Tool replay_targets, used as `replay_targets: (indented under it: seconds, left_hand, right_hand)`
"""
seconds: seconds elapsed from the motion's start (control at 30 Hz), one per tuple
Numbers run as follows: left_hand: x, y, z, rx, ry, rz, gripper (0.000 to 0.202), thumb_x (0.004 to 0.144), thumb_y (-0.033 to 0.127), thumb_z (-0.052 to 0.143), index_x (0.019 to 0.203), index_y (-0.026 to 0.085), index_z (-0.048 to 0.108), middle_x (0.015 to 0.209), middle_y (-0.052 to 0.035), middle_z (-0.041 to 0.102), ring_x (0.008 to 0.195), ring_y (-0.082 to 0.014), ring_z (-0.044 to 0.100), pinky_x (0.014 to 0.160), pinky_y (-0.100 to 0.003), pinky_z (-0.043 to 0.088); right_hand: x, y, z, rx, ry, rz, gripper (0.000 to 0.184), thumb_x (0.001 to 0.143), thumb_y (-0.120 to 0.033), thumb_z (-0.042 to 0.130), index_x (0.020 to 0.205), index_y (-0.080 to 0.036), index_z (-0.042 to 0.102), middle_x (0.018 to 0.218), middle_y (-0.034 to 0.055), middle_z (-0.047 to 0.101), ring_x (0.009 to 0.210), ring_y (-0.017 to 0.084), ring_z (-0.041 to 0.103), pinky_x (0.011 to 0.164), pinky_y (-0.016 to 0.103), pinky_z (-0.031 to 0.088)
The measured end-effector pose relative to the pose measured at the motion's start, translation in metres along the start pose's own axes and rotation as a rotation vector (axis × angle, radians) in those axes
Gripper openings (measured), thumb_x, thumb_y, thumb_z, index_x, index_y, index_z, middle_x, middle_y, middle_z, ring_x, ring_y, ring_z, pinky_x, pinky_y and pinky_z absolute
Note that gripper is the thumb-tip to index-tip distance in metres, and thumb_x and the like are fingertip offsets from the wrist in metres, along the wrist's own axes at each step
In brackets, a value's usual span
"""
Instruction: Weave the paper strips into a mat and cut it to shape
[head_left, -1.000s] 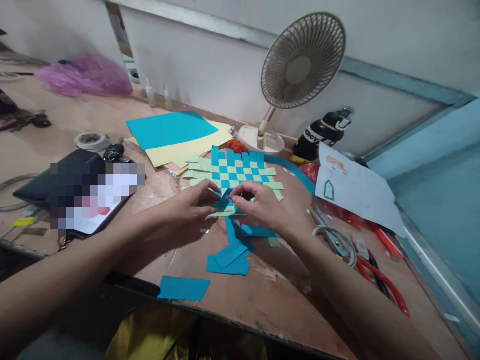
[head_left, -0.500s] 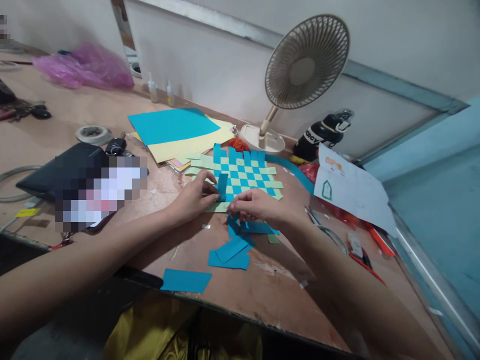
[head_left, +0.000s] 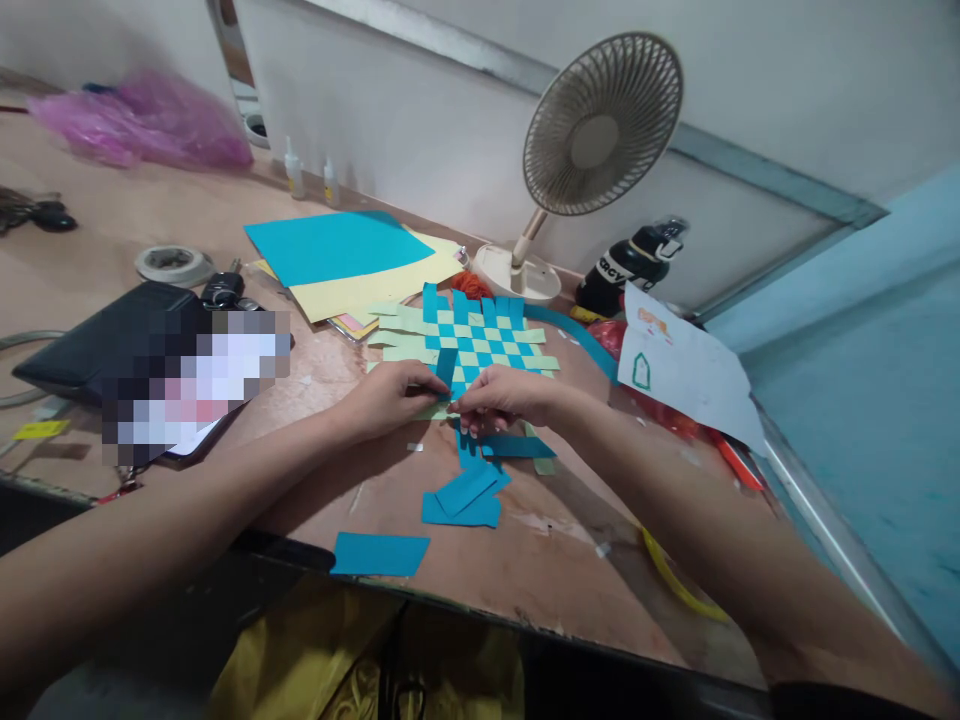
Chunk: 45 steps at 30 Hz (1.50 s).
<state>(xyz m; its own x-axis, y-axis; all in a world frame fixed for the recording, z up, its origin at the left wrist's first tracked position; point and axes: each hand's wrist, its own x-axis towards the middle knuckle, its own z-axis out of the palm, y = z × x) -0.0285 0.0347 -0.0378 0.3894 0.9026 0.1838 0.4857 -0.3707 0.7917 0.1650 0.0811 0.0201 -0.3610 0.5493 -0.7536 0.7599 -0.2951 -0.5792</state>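
A woven mat [head_left: 487, 345] of blue and pale green paper strips lies on the table, its loose strip ends sticking out around the edges. At its near left corner a blue paper strip [head_left: 445, 366] slants up over the weave. My left hand [head_left: 390, 398] is closed, thumb and fingertips on the lower part of that strip. My right hand [head_left: 506, 396] is closed in a pinch at the mat's near edge, beside the left fingertips; what it pinches is too small to make out. Loose blue paper pieces [head_left: 461, 497] lie below the hands, and another blue piece [head_left: 381, 554] is by the table edge.
A desk fan [head_left: 596, 140], a black bottle [head_left: 626, 265] and blue and yellow sheets [head_left: 341, 250] stand or lie behind the mat. On the left are a black wallet [head_left: 127, 335], keys [head_left: 223, 290] and a tape roll [head_left: 174, 265]. A drawn-on white sheet [head_left: 686, 370] is at right.
My left fingers have come down and closer together at the blue strip's lower end. My right hand has moved slightly up against the mat's edge. The whole view has shifted a little.
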Motion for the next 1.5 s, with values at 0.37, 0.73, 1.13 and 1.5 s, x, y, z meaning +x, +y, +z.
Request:
replay_targets:
  seconds: [0.37,0.73,1.13,1.5]
  left_hand:
    - [0.0003,-0.0057,-0.001,0.024,-0.048,0.023,0.026,0.086,0.022,0.056,0.104,0.02,0.075,0.103,-0.0079,0.073,0.093,-0.0208,0.067,0.083,-0.034,0.051]
    - [-0.0008,-0.0041,-0.0002,-0.013,-0.025,0.027,0.021,0.083,0.024,0.06,0.097,0.023,0.075,0.098,-0.0063,0.073,0.09,-0.0217,0.066,0.079,-0.035,0.051]
    - [-0.002,0.0007,-0.0008,0.026,-0.033,0.001,0.021,0.082,0.024,0.062,0.1,0.023,0.074,0.1,-0.0062,0.072,0.094,-0.0224,0.066,0.083,-0.035,0.051]
    - [-0.0024,0.0001,0.0011,0.038,-0.028,0.01,0.024,0.081,0.025,0.063,0.103,0.022,0.073,0.102,-0.0073,0.07,0.096,-0.0229,0.065,0.084,-0.035,0.05]
  right_hand:
    - [0.0029,-0.0063,0.003,-0.054,0.04,0.018,0.023,0.079,-0.014,0.068,0.056,-0.012,0.066,0.05,0.0013,0.064,0.034,0.003,0.044,0.035,0.015,0.034]
    - [0.0034,-0.0032,0.0061,-0.025,0.043,-0.004,0.024,0.076,-0.015,0.066,0.053,-0.013,0.065,0.049,0.0031,0.065,0.034,0.004,0.043,0.036,0.015,0.035]
    - [0.0046,-0.0048,0.0072,-0.056,0.065,0.002,0.024,0.077,-0.017,0.067,0.053,-0.013,0.064,0.05,0.0044,0.066,0.034,0.005,0.046,0.035,0.015,0.035]
    - [0.0037,-0.0045,0.0078,-0.067,0.064,-0.006,0.022,0.075,-0.018,0.067,0.053,-0.014,0.064,0.048,0.0032,0.064,0.035,0.005,0.045,0.036,0.016,0.035]
